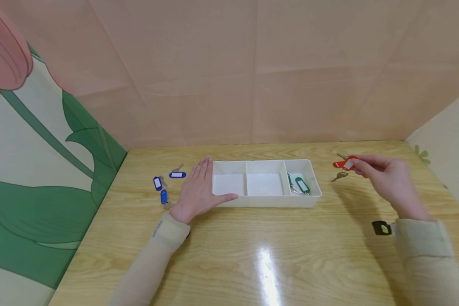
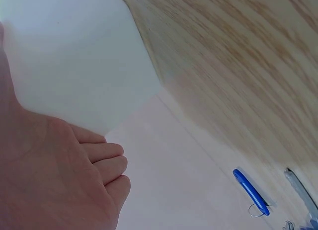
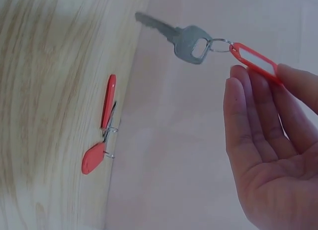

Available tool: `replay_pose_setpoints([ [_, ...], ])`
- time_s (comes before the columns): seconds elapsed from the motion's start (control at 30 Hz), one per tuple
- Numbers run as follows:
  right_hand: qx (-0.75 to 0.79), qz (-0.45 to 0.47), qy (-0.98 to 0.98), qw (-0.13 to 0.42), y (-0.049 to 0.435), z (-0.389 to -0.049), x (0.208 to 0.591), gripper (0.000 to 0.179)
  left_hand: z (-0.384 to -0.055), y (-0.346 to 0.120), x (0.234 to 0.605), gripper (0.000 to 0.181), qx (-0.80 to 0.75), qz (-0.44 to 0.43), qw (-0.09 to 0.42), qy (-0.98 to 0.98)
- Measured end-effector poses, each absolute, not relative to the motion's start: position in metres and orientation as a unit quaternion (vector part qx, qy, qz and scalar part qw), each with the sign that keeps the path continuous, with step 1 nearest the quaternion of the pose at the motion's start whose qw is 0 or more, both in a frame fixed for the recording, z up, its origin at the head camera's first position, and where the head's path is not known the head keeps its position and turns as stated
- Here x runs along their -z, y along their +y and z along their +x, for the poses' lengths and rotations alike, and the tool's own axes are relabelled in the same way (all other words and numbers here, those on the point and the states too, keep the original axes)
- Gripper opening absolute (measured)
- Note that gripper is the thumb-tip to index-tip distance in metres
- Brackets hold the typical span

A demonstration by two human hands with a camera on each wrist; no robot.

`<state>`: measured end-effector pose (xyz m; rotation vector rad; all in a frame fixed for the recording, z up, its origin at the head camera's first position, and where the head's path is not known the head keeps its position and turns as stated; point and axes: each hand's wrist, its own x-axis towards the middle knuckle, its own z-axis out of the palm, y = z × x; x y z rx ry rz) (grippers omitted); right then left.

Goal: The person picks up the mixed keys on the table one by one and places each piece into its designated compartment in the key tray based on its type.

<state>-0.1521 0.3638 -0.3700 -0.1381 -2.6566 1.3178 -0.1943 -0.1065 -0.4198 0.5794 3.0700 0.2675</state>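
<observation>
In the right wrist view, my right hand (image 3: 276,160) pinches a red key tag (image 3: 258,64) between thumb and fingers. A metal key (image 3: 191,45) hangs from its ring. Close by on the table lie two more red key tags (image 3: 108,103), with their rings and keys partly overlapping. My left hand (image 1: 200,187) rests against the left end of a white three-compartment tray (image 1: 264,201), fingers straight and thumb along its front edge. Green key tags (image 1: 302,185) with keys lie in the tray's right compartment; the middle and left compartments show bare white floors.
Several blue key tags (image 1: 177,174) with keys lie on the wooden table (image 1: 229,259), left of the tray. A pink wall covering (image 1: 222,85) rises behind the table. A flower-patterned panel (image 1: 42,212) stands along the left side.
</observation>
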Motion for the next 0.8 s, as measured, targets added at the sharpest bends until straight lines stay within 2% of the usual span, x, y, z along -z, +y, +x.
replay_pose_setpoints([
  [0.8,-0.455,-0.056,-0.883,0.096,0.3545,-0.1465,0.3599,0.048,-0.1946,-0.1064,0.4206,0.136,-0.083,0.182,0.003,0.98],
])
